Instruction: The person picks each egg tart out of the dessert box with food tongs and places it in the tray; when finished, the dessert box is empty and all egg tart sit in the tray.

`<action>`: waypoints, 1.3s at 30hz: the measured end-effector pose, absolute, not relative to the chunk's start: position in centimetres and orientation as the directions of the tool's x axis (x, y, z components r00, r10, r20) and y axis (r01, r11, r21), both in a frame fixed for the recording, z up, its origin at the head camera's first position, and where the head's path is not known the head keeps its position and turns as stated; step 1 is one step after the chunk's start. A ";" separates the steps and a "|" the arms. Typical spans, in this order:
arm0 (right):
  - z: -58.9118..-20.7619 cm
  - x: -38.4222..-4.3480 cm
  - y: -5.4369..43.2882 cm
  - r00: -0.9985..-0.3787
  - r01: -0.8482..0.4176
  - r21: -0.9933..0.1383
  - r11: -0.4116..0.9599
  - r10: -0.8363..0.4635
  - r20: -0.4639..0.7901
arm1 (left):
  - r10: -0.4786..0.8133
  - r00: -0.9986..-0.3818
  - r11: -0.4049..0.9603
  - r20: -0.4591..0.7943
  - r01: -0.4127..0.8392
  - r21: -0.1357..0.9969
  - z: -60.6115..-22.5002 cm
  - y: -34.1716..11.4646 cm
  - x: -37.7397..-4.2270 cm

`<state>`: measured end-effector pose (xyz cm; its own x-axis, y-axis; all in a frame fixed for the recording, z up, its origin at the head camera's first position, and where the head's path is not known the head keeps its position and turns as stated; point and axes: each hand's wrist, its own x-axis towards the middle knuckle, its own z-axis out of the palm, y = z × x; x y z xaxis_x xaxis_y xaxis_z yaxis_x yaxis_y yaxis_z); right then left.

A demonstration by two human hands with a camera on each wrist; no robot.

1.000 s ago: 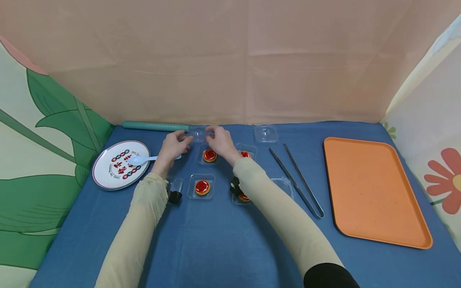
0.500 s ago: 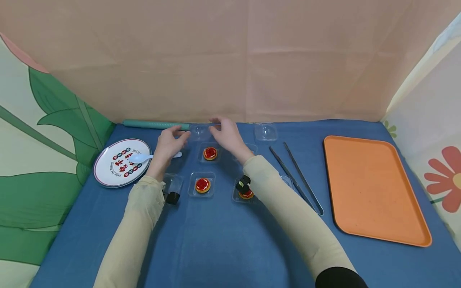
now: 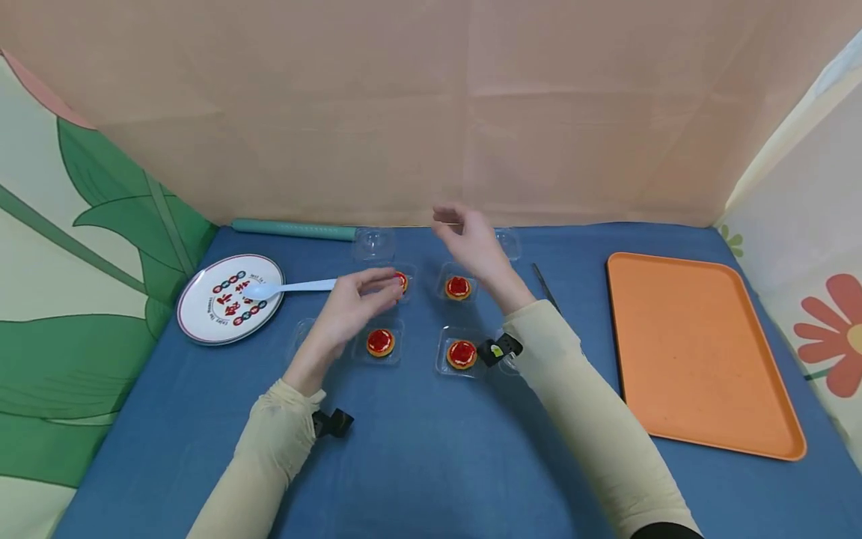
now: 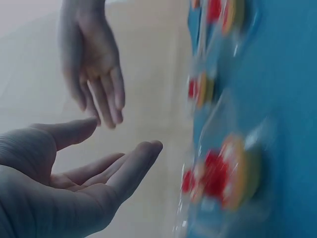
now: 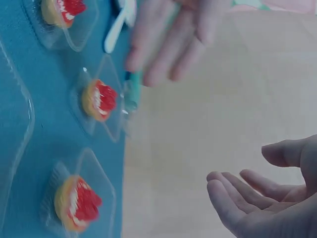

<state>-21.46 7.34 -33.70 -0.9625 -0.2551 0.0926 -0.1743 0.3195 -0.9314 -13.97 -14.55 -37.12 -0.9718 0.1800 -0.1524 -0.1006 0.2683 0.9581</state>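
Both hands hover over small tarts with red topping, holding nothing. The left hand (image 3: 353, 308) has its fingers loosely bent, above the left-hand tarts, and partly covers the back left tart (image 3: 402, 282). Higher and farther back, the right hand (image 3: 477, 243) hangs behind the back right tart (image 3: 458, 287), its fingers relaxed. Toward the front stand a left tart (image 3: 380, 343) and a right tart (image 3: 462, 354). Each tart sits in a clear square plastic box. In the left wrist view the thumb and fingers (image 4: 133, 173) spread apart; the right wrist view shows the right hand's fingers (image 5: 233, 196) gently curved.
Clear plastic lids (image 3: 374, 245) lie behind and beside the tarts. At left is a white oval plate (image 3: 229, 318) with a white plastic spoon (image 3: 306, 286) on it. A teal roll (image 3: 292, 229) lies at the back. Right of the arm are tongs (image 3: 544, 286), mostly hidden, and an orange tray (image 3: 703, 352).
The hands have drawn away from the back left box. My right hand has moved right and up; my left hand dipped left, then came right and nearer. The tarts stay put.
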 end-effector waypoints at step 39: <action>-40.7 -10.0 26.5 -0.964 -0.077 -0.585 0.807 -0.211 -0.163 | 0.278 -0.942 0.120 -0.189 -0.161 0.980 -43.8 -7.2 -7.5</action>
<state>-10.01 26.47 -40.72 -0.9639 -0.2106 -0.1629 -0.0775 0.8073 -0.5850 -7.51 -7.17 -43.83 -0.9418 0.2781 -0.1890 -0.1612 0.1199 0.9796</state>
